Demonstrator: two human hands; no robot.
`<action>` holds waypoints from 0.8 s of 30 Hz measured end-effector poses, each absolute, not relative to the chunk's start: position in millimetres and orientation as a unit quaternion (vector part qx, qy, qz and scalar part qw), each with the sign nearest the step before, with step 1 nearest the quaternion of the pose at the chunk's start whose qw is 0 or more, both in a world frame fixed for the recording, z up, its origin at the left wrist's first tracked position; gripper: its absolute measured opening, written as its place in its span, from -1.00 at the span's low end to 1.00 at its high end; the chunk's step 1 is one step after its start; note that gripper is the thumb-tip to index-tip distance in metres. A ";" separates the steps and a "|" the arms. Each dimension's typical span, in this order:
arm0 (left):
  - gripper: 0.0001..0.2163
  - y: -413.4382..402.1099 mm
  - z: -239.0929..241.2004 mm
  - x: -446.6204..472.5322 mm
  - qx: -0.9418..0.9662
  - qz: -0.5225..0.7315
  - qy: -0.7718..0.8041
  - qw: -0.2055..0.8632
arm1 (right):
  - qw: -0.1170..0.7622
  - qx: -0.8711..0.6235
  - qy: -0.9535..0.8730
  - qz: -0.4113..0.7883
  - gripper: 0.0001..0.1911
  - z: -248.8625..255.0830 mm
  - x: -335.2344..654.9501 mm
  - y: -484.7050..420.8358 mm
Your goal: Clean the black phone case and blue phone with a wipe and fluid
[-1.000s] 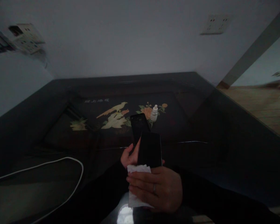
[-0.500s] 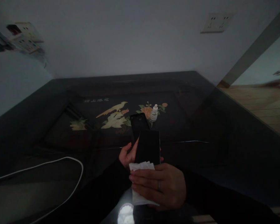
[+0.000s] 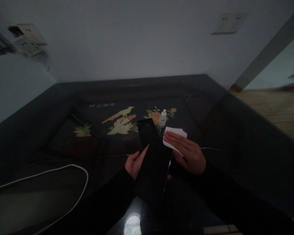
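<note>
The left hand (image 3: 134, 164) grasps a dark, flat phone (image 3: 154, 173) from beneath and the sides: the thumb lies along the phone's left edge, and a fingertip shows at the right edge. The phone sits within this grip, tilted, its upper end leaning to the right and its lower end reaching down toward the person, past the hand. The palm is hidden behind it.

The right hand (image 3: 192, 156) holds a folded white cloth (image 3: 175, 131) under its extended, close-set fingers, with a ring (image 3: 187, 146) on one of them. The cloth overlaps the phone's upper right corner; how firmly it presses there is too dark to tell. Both forearms are in dark sleeves.

Just beyond the phone's upper end, a second black rectangular object (image 3: 147, 128) lies on the glossy dark table (image 3: 203, 114), its near end hidden behind the phone and left hand. Near its far right corner a small dropper bottle (image 3: 162, 119) stands upright, beside an orange flower design (image 3: 154, 116). Farther left is a pale bird design (image 3: 119, 114). A white cable (image 3: 71, 165) curves across the left side, well apart from the hands. Behind, the wall (image 3: 132, 42) carries a socket plate (image 3: 229, 23) on the right.
</note>
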State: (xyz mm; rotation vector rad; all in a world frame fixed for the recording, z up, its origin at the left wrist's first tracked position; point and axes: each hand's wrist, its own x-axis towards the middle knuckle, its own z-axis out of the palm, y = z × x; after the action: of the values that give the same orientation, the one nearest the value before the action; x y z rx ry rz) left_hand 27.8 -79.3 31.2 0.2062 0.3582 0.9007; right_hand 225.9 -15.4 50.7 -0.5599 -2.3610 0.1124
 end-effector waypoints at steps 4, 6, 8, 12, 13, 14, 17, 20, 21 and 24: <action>-0.31 -80.2 31.9 29.7 0.090 0.454 0.152 0.873 | 0.360 -0.145 -0.921 0.038 -0.63 50.8 222.3 -23.9; -0.33 -78.0 29.7 29.1 0.072 0.480 0.161 0.860 | 0.365 -0.048 -0.929 0.042 -0.63 50.9 212.2 -42.2; -0.39 -74.9 29.6 28.5 0.071 0.476 0.172 0.860 | 0.358 0.028 -0.932 0.051 -0.60 50.1 200.8 -62.4; -0.43 -70.9 31.8 29.1 0.075 0.484 0.167 0.856 | 0.356 0.069 -0.931 0.049 -0.62 48.3 191.8 -74.1; -0.42 -71.0 31.0 29.4 0.072 0.489 0.165 0.854 | 0.348 0.043 -0.935 0.046 -0.59 48.1 193.9 -67.9; -0.41 -71.5 29.5 29.8 0.072 0.493 0.169 0.850 | 0.334 0.007 -0.942 0.036 -0.59 47.9 197.6 -58.9; -0.35 -75.1 24.0 31.3 0.079 0.509 0.190 0.836 | 0.340 -0.144 -0.929 -0.008 -0.66 47.0 212.5 -27.2; -0.34 -79.5 22.5 32.4 0.079 0.501 0.192 0.840 | 0.345 -0.188 -0.919 -0.022 -0.64 45.3 219.6 -15.2; -0.35 -80.4 23.1 32.4 0.072 0.501 0.188 0.842 | 0.337 -0.167 -0.926 -0.021 -0.64 44.3 218.1 -18.8; -0.43 -79.5 25.4 30.6 0.063 0.495 0.185 0.847 | 0.306 -0.024 -0.952 -0.006 -0.61 40.4 204.7 -44.7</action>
State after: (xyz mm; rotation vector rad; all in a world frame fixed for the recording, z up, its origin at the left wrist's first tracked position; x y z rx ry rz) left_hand 30.6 -79.5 25.4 0.1327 0.3907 1.0428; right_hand 204.7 -44.7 40.4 -0.0631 -2.5191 -0.0151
